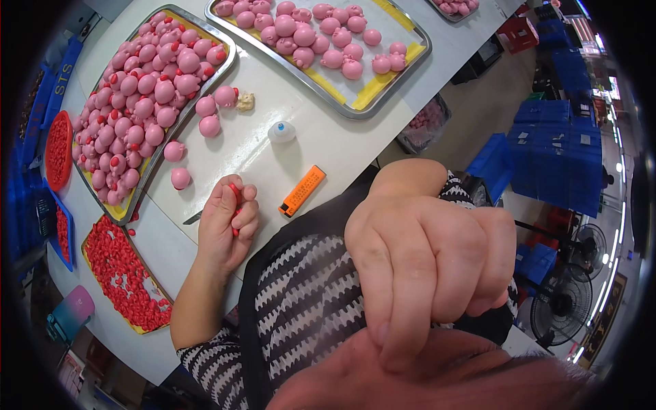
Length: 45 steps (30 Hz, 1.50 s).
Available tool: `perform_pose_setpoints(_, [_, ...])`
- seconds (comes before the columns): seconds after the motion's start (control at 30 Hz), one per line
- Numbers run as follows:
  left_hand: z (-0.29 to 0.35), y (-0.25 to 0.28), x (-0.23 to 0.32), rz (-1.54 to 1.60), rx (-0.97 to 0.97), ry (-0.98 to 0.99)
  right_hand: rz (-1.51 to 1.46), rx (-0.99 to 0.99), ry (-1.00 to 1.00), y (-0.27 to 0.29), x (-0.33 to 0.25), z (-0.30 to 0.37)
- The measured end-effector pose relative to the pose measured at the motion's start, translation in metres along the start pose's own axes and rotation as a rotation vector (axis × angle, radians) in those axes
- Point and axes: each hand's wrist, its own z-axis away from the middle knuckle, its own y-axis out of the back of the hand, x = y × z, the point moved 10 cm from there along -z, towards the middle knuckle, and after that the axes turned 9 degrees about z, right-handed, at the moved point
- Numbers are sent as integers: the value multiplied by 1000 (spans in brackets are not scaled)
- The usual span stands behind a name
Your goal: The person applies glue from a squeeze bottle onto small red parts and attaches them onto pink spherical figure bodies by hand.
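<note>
My left hand [229, 215] is closed around a few small red plastic pieces [236, 191], which show between thumb and fingers just above the table. Close to the camera, my right hand [430, 256] is raised with its fingers curled and fingertips pointing down. Whatever it may hold is hidden. Loose pink balls with small moulded features, such as one pink ball [180, 178], lie beyond my left hand. To its right are an orange oblong item [303, 191] with a black end and a small translucent bottle [281, 132] with a blue tip. A thin dark blade-like tip [193, 219] shows beside my left wrist.
A metal-rimmed tray [229, 58] heaped with pink balls stands at left; another tray [372, 109] is farther back. Red pieces fill a shallow tray [164, 301] and a red basket [57, 167]. A beige lump [245, 102] lies mid-table. Blue crates [553, 154] and fans [562, 304] stand right.
</note>
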Motion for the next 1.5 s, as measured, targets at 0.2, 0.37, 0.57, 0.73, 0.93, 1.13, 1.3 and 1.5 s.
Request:
perform_pose_setpoints(0.2, [-3,13,4,-205,28,-84,-5,6,3,6,-1,6])
perform_pose_setpoints(0.37, [-9,14,7,-277,46,-113,47,62,45,12,-1,12])
perform_pose_setpoints(0.57, [-17,23,7,-325,57,-129,32,-12,-12,19,9,20])
perform_pose_setpoints(0.73, [-22,22,4,-235,55,-124,35,-54,-23,23,8,24])
perform_pose_setpoints(0.93, [-25,25,5,-268,70,-149,-26,-18,-8,26,8,22])
perform_pose_setpoints(1.13, [-28,19,7,-317,40,-180,-97,-53,-76,28,13,19])
perform_pose_setpoints(1.3, [-29,22,7,-319,53,-148,-90,-16,-67,32,14,24])
perform_pose_setpoints(1.5, [-31,31,5,-290,71,-96,-124,-44,-63,33,19,20])
